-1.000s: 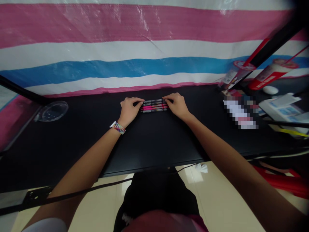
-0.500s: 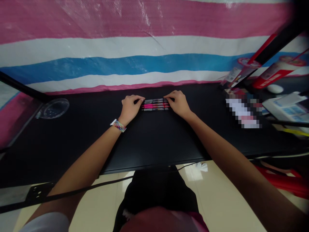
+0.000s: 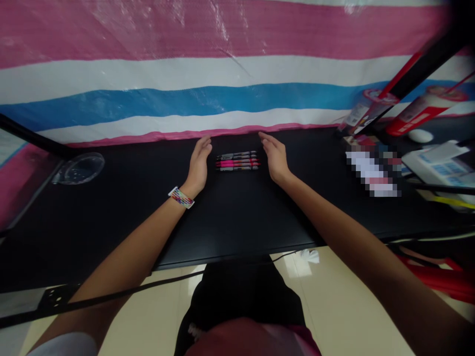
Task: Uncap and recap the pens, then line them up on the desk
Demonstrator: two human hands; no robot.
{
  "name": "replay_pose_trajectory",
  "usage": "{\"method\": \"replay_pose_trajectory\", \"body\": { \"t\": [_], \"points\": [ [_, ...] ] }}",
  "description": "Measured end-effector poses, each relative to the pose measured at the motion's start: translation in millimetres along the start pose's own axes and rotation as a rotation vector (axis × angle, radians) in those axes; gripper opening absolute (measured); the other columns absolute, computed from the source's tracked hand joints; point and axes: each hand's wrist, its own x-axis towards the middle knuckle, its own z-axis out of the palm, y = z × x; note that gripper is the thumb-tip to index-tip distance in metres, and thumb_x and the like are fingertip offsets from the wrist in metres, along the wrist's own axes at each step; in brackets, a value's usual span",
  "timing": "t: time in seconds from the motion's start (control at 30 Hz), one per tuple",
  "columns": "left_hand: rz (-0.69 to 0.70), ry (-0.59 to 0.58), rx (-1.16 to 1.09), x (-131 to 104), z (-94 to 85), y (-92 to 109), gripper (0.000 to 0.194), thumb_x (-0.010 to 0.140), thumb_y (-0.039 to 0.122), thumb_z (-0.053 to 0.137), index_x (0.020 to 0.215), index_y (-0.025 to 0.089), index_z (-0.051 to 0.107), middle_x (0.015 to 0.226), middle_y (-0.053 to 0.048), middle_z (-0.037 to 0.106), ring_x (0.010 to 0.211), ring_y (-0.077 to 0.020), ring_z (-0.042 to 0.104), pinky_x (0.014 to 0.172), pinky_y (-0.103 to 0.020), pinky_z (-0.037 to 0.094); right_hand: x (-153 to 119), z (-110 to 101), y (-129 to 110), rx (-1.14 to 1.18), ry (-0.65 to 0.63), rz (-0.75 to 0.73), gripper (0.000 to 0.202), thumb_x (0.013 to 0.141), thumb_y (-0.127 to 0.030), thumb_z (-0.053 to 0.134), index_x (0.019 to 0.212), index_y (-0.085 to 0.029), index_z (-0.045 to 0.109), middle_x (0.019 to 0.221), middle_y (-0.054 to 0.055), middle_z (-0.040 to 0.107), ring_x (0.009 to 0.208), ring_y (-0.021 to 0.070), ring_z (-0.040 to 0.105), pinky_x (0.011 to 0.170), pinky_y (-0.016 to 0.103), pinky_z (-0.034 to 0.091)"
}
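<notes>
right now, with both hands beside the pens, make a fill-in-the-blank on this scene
The pens lie ____ the left hand and the right hand.
The patterned band is on the ____ wrist.
The tabletop is coloured ____.
The red-and-white cup stands nearer the ____ hand.

Missing: between; left; black; right.

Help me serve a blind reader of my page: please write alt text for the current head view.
A person's left hand and right hand are held open on either side of pens lying side by side on a black table, touching none. Behind is a striped sheet; to the right are two cups with straws.
</notes>
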Motion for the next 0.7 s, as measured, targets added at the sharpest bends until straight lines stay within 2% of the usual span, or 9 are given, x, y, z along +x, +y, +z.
{"method": "replay_pose_trajectory", "body": {
  "t": [0.1,0.23,0.37,0.5,0.7],
  "points": [
    [-0.025,-0.057,-0.047,-3,13.3,-1,0.054,0.109,0.072,0.057,0.15,0.038,0.064,0.171,-0.006,0.06,0.166,-0.0284,0.05,0.134,-0.049,0.046,-6,9,0,0.081,-0.053,0.033,0.047,0.103,-0.043,0.058,0.142,-0.026,0.079,0.159,0.011,0.072,0.157,0.0311,0.059,0.134,0.055,0.042],
    [0.01,-0.12,-0.055,-8,25.1,7,0.053,0.111,0.071,0.053,0.15,0.037,0.063,0.17,-0.005,0.06,0.166,-0.028,0.05,0.135,-0.048,0.045,-12,16,-4,0.126,-0.106,0.057,0.05,0.098,-0.03,0.056,0.142,-0.025,0.078,0.163,0.009,0.069,0.161,0.0274,0.056,0.136,0.051,0.041],
    [-0.025,-0.11,-0.141,-18,24.0,19,0.042,0.11,0.06,0.059,0.144,0.035,0.065,0.167,-0.005,0.062,0.165,-0.028,0.051,0.139,-0.049,0.04,-16,16,-8,0.172,-0.131,0.062,0.05,0.095,-0.023,0.055,0.138,-0.023,0.08,0.162,0.008,0.07,0.163,0.0271,0.054,0.139,0.051,0.037],
    [-0.088,-0.1,-0.261,-31,19.7,33,0.038,0.104,0.052,0.068,0.136,0.033,0.07,0.161,-0.004,0.065,0.165,-0.0304,0.049,0.142,-0.049,0.033,-25,15,-13,0.29,-0.144,0.054,0.044,0.089,-0.021,0.061,0.125,-0.023,0.087,0.156,0.007,0.075,0.163,0.0295,0.055,0.14,0.051,0.035],
    [-0.115,-0.114,-0.294,-43,20.1,44,0.032,0.102,0.049,0.068,0.129,0.032,0.073,0.156,-0.005,0.068,0.163,-0.0313,0.05,0.141,-0.05,0.034,-37,12,-20,0.313,-0.154,0.065,0.04,0.088,-0.02,0.063,0.117,-0.025,0.09,0.152,0.006,0.077,0.16,0.0311,0.058,0.139,0.053,0.037]
  ]
}}
